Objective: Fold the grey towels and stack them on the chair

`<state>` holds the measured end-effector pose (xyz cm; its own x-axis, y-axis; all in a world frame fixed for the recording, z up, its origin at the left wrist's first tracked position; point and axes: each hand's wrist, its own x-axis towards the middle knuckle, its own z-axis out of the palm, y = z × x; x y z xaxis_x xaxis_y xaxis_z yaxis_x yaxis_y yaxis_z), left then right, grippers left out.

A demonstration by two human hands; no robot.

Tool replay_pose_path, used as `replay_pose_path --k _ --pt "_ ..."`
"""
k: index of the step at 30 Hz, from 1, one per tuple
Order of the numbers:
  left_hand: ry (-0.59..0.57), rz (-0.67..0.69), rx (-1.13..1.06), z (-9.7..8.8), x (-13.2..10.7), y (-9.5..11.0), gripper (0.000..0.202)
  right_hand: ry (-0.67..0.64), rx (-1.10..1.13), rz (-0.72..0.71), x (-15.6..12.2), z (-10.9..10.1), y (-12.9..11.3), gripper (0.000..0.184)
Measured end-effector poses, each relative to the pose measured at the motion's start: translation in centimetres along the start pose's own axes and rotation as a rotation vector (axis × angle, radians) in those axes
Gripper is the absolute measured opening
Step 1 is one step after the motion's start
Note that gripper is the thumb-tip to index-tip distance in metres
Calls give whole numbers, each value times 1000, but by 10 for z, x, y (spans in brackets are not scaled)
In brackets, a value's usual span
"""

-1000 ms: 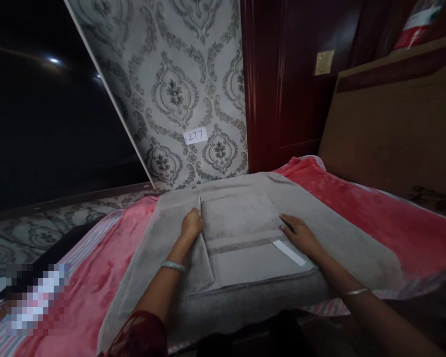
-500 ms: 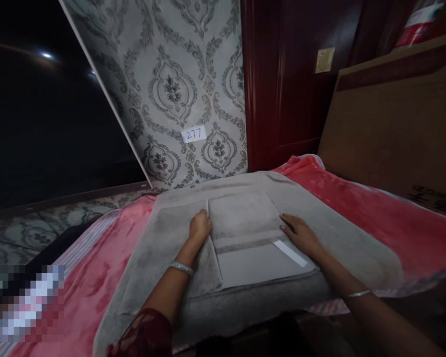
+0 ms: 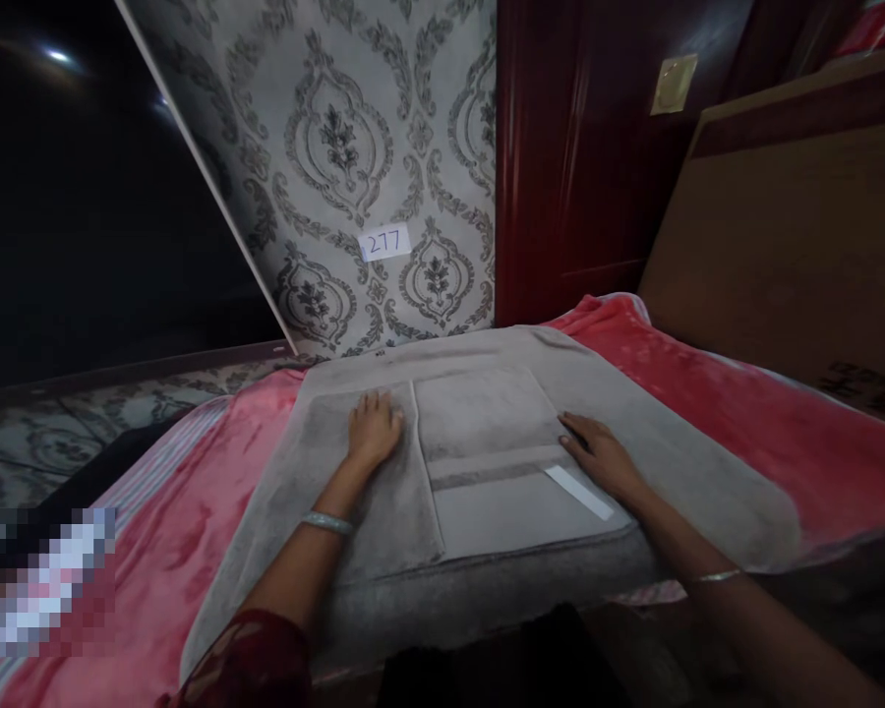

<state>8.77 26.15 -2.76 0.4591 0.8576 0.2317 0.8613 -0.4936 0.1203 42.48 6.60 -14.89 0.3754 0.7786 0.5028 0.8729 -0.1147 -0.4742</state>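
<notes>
A grey plush cloth (image 3: 678, 482) lies spread out, with a flat pale grey rectangle (image 3: 501, 516) on its middle. A lighter plush band (image 3: 479, 413) covers the rectangle's upper part, and a white strip (image 3: 579, 494) lies slanted at its right side. At the left, a folded flap (image 3: 387, 511) of the cloth reaches the rectangle's edge. My left hand (image 3: 375, 428) rests flat on this flap, fingers stretched away from me. At the rectangle's right edge sits my right hand (image 3: 597, 452), thumb and fingers apart, with a dark gap between them.
Beneath the cloth is a pink-red blanket (image 3: 715, 413) with a striped border. A large dark screen (image 3: 103, 216) stands at the left. Patterned wallpaper bears a paper marked 277 (image 3: 384, 242). A cardboard box (image 3: 796, 236) leans at the right, beside a dark red door (image 3: 575, 157).
My left hand has let go of the flap's inner edge and moved left, now lying flat on it. My right hand stays at the right edge. The view has shifted slightly.
</notes>
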Motion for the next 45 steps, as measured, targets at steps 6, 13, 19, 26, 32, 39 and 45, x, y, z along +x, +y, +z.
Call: replay_pose_path --k 6,13,19,26,32,39,45 --pt "-55 82 151 38 -20 5 59 -20 -8 -6 1 -2 2 51" --pt "-225 121 5 8 -40 9 60 -39 -22 5 0 -3 3 50" --pt "-266 273 -101 -16 -111 5 57 -131 -82 133 38 -14 -4 45" --pt "-135 107 11 -33 -130 -32 53 -246 93 -54 112 36 -143 49" --pt "-78 -47 123 -28 -146 -83 56 -360 128 17 148 103 -209 52" --pt "-69 -47 126 -7 -153 -100 55 -338 92 62 176 152 -225 48" --pt "-37 -29 102 5 -155 -112 56 -296 41 128 180 173 -223 33"
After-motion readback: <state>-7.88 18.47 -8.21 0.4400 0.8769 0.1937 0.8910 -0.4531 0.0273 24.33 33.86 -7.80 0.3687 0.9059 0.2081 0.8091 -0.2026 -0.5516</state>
